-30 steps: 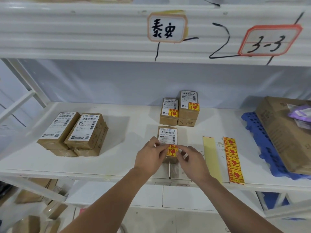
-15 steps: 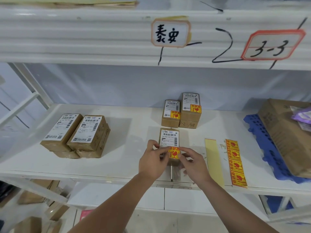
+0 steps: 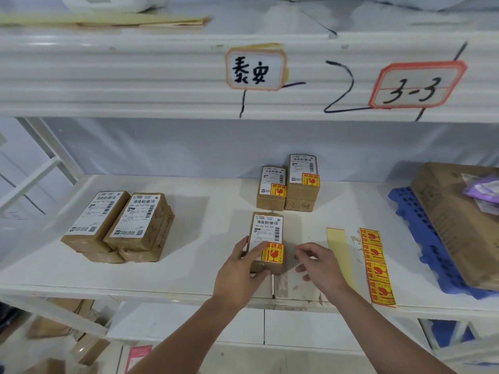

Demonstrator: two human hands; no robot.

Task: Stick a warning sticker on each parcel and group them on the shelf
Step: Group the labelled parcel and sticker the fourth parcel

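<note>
**Shelf** [image 3: 210,247]: white, middle tier, across the centre of the frame. Contents from left to right:

- Left centre: four brown parcels [image 3: 135,220] stacked two on two, white address labels uppermost.
- Centre rear: a single parcel [image 3: 271,188] with a stack of two [image 3: 302,184] touching its right side. Each top face carries a red-and-yellow sticker.
- Centre front: the worked parcel [image 3: 267,229] lies flat near the front edge. A warning sticker [image 3: 273,252] sits on the near right corner of its top face.
- Left hand [image 3: 240,276]: grip clamped on the worked parcel. The thumb is on the left side, the forefinger lies across the label up to the sticker's edge, and the other fingers curl round the near end.
- Right hand [image 3: 321,265]: just right of that parcel and not touching it. Grip apart, fingers loosely bent, holding nothing.
- Right of the hands: a bare yellow backing strip [image 3: 337,244], and beside it a sticker strip [image 3: 376,268] of four, both flat on the shelf.
- Far right: a blue pallet [image 3: 415,233] carries a large carton [image 3: 453,228], with a purple bag [image 3: 483,187] on top.

**Upper frame:** the shelf edge above bears a handwritten tag [image 3: 255,67] and a red-bordered tag [image 3: 417,86] marked "3-3".
</note>
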